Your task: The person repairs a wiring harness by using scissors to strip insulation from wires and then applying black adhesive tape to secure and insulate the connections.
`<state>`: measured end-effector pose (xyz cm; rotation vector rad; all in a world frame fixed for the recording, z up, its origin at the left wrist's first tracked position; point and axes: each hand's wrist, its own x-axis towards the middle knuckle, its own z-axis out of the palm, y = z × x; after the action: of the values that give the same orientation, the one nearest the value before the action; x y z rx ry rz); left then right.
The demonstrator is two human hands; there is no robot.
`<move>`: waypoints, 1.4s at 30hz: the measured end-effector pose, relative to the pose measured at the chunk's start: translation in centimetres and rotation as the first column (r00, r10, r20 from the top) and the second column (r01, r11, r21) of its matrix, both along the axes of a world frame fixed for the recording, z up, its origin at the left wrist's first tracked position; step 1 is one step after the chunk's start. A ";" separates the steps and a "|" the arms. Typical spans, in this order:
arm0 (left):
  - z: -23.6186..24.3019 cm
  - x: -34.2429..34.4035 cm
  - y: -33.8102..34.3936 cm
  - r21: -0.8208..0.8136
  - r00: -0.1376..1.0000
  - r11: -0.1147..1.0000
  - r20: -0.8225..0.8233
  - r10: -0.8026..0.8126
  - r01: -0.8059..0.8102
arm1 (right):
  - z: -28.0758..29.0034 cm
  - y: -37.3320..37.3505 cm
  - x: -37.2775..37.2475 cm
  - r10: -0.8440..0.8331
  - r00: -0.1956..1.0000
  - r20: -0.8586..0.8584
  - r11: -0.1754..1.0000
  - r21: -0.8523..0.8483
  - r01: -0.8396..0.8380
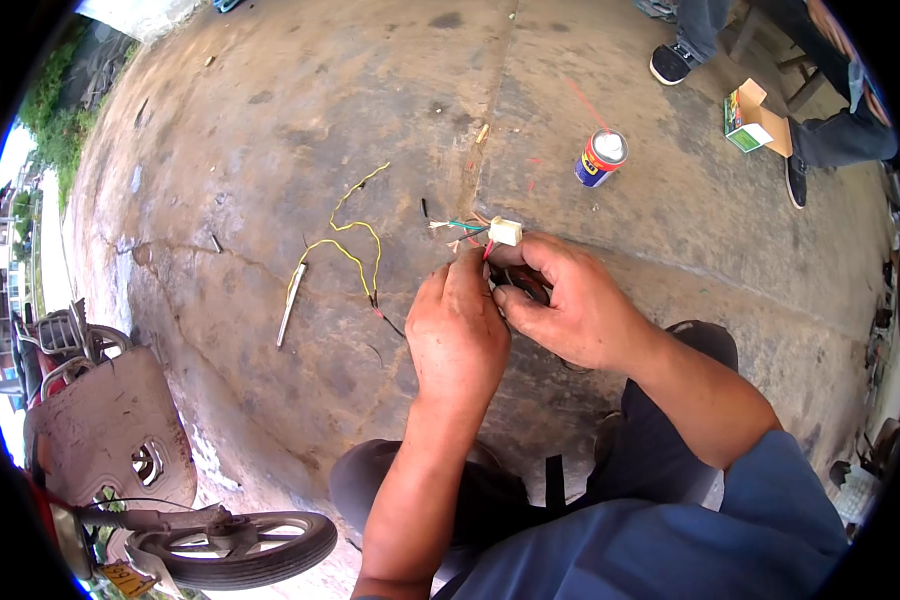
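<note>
A white plastic wire connector (506,232) sits just beyond my fingertips. Stripped wire ends, green, black and orange-brown (458,228), stick out from it to the left. From the connector a red wire (488,250) runs down to the fingers of my left hand (458,325), which are closed around it. My right hand (575,300) is closed, thumb against fingers, on a dark rounded thing (528,284) that looks like a roll of black tape. My fingers partly cover that thing and the place where both hands meet.
Left of my hands, a yellow wire (355,255) and a metal rod-like tool (291,305) lie on the concrete floor (320,120). A spray can (601,158) stands ahead right. Beyond it are an open carton (757,120) and another person's legs (840,135). A motorcycle wheel (240,550) is at lower left.
</note>
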<state>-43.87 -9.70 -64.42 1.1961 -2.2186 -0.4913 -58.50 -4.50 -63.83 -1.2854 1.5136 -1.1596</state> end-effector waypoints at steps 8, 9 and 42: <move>1.4 1.0 -0.1 0.574 0.929 0.819 -0.305 0.211 0.003 | -0.7 -0.5 -1.9 0.013 0.990 0.140 0.995 0.092 -0.026; 1.3 1.0 0.0 0.630 0.888 0.775 -0.387 0.247 0.058 | -0.8 -0.5 -2.0 0.026 0.973 0.231 0.995 0.087 -0.047; 1.3 1.0 -0.6 0.816 0.825 0.540 -0.441 0.354 0.204 | -1.4 -0.1 -2.3 0.040 0.854 0.519 0.974 0.172 -0.150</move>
<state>-42.91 -10.29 -63.10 1.3155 -1.3331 -1.7914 -60.76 -4.63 -65.18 -0.8101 1.1209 -1.1322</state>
